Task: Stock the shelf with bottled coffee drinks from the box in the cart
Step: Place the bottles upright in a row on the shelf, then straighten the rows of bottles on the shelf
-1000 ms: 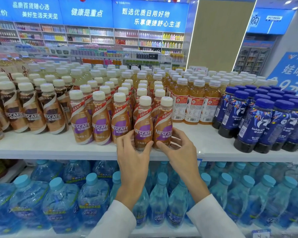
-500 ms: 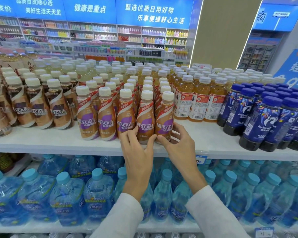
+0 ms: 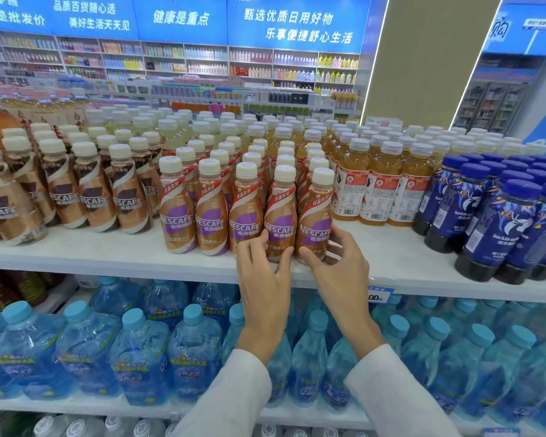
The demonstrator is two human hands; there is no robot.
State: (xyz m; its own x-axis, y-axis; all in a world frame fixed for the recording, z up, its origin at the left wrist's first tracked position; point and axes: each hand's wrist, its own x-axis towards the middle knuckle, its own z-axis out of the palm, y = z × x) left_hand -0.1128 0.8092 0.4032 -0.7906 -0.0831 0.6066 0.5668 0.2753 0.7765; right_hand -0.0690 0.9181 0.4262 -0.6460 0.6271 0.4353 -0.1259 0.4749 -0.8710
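Observation:
Several purple-label Nescafe coffee bottles with cream caps stand in rows on the white shelf (image 3: 114,257). At the front edge my left hand (image 3: 264,279) grips the base of one front bottle (image 3: 279,212), thumb and fingers curled round it. My right hand (image 3: 338,266) holds the base of the neighbouring rightmost front bottle (image 3: 316,212), fingers wrapped behind it and thumb in front. Both bottles stand upright on the shelf. The box and the cart are out of view.
Brown-label Nescafe bottles (image 3: 92,197) stand to the left, amber tea bottles (image 3: 379,187) and dark blue coffee bottles (image 3: 501,222) to the right. Large blue water bottles (image 3: 139,351) fill the shelf below. A price tag (image 3: 379,294) hangs on the shelf edge.
Both hands stayed on the bases of the two front bottles and nudged them slightly back on the shelf. The camera moved closer.

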